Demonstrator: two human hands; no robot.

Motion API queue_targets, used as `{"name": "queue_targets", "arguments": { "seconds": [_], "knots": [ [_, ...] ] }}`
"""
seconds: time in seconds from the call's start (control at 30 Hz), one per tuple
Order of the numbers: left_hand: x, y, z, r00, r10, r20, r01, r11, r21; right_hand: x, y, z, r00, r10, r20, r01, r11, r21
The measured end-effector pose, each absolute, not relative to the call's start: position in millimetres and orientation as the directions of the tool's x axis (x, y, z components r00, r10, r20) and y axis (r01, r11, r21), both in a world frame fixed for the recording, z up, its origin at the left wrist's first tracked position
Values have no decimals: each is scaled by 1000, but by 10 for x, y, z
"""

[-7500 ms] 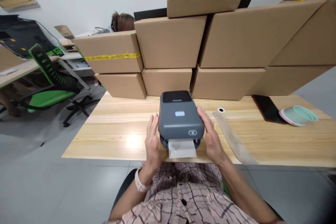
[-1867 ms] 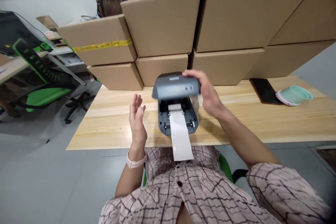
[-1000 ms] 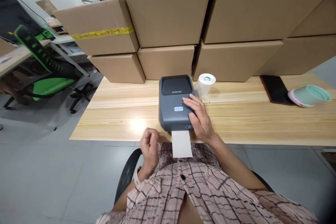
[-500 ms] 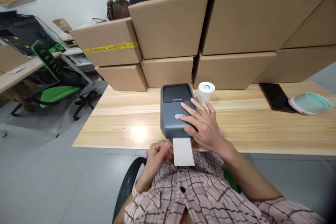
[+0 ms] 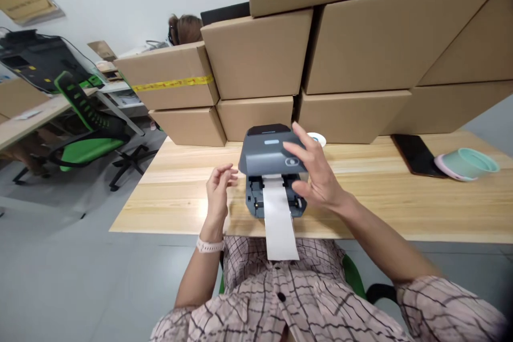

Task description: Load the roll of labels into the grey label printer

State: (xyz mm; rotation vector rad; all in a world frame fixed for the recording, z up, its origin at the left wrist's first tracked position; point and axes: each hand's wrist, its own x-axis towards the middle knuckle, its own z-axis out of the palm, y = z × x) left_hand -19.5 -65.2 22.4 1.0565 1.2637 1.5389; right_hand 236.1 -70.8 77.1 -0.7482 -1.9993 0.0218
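Note:
A dark grey label printer (image 5: 260, 157) stands on the wooden table with its lid tilted up, its inside showing at the front. A white paper strip (image 5: 277, 219) runs out of it and hangs past the table edge. My right hand (image 5: 316, 171) is at the lid's right side, fingers apart, thumb near the lower front corner; whether it touches the lid is hard to tell. My left hand (image 5: 219, 187) hovers left of the printer, fingers loosely curved and apart, holding nothing. Behind the right hand, a white roll (image 5: 317, 139) is mostly hidden.
Cardboard boxes (image 5: 256, 56) are stacked along the table's back edge. A black phone (image 5: 417, 154) and a mint-green cup (image 5: 471, 163) lie at the right of the table (image 5: 377, 192). A person's head (image 5: 186, 29) shows behind the boxes. A green chair (image 5: 88, 152) stands at the left.
The printer's lid has come up from closed. My left hand has risen from beside the paper to the printer's left. My right hand has moved off the top to the lid's right side.

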Motion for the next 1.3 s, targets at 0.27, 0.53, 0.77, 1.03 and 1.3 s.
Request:
{"name": "queue_targets", "arguments": {
  "seconds": [0.27, 0.53, 0.77, 1.03, 1.3],
  "knots": [
    [114, -258, 84, 117, 991, 62, -65, -54, 996, 2195, 399, 1416, -145, 596, 790, 606, 684, -405],
    [137, -285, 97, 95, 992, 83, -52, -79, 996, 2260, 99, 1224, -359, 597, 718, 624, 725, -290],
    [147, -289, 106, 102, 992, 73, -56, -67, 996, 2131, 74, 862, -719, 681, -137, 691, 681, -241],
    [39, -218, -31, 163, 982, 90, -140, -67, 988, 2055, 221, 930, -784, 532, -319, 617, 722, -312],
    [-23, -235, -14, 202, 976, 78, -160, -46, 986, 2224, 275, 984, -880, 425, -213, 456, 629, -630]
  ]
}}
